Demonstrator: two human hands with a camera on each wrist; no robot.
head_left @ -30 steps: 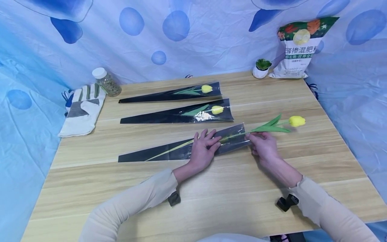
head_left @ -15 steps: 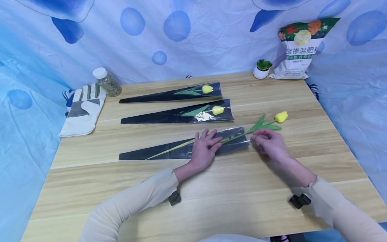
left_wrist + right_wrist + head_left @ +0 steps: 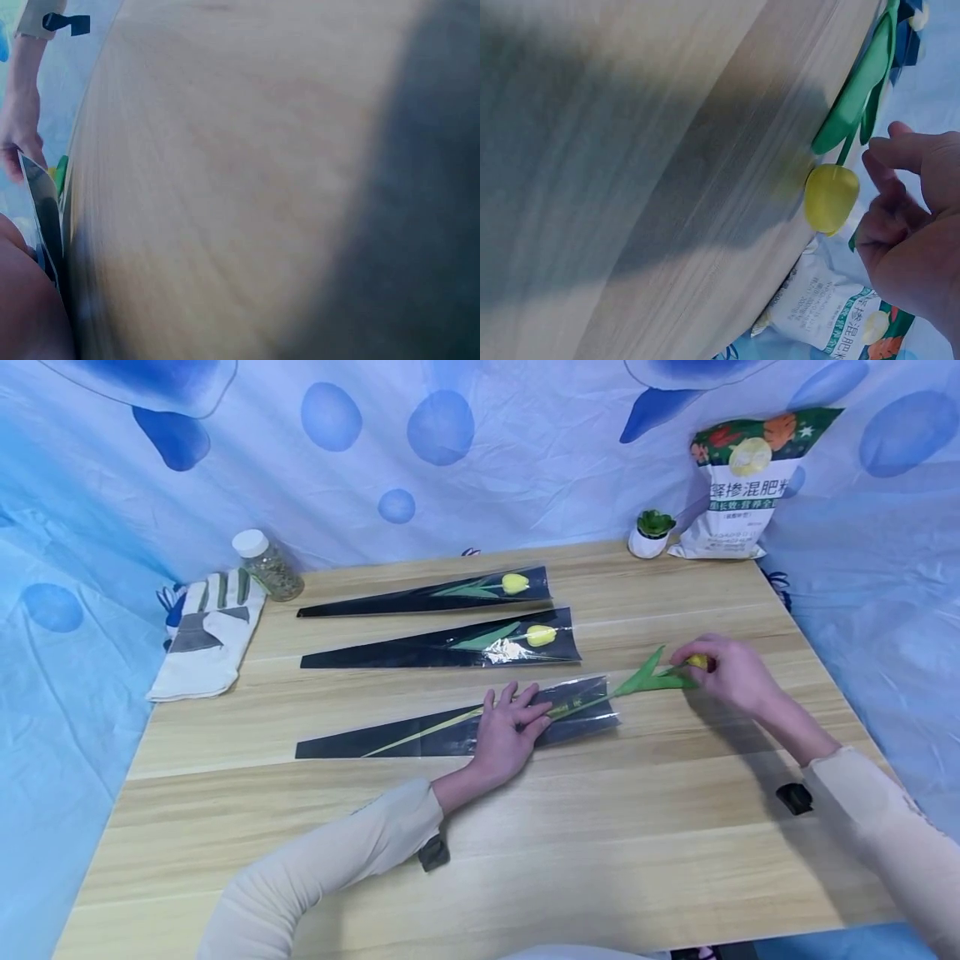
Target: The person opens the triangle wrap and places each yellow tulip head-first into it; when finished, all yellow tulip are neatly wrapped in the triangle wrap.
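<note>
A yellow tulip [image 3: 831,199] lies with its long stem inside a clear-and-black flower sleeve [image 3: 442,739]; its green leaves [image 3: 645,679] and bloom stick out past the sleeve's wide right end. My left hand [image 3: 504,731] rests on the sleeve with fingers spread, pressing it to the table. Over the bloom is my right hand [image 3: 731,672], partly covering it in the head view. In the right wrist view its fingers [image 3: 885,154] are loosely bent beside the bloom and stem, with a gap showing between.
Two filled sleeves, an upper one [image 3: 420,599] and a lower one [image 3: 390,652], lie farther back with yellow tulips inside. A glove [image 3: 202,652] and a jar [image 3: 273,572] are at left. A potted succulent [image 3: 649,535] and a fertilizer bag [image 3: 738,514] stand at back right.
My right hand has left the sleeve's open end and moved right to the bloom. The tulip has slid left, farther into the sleeve. My left hand has stayed in place.
</note>
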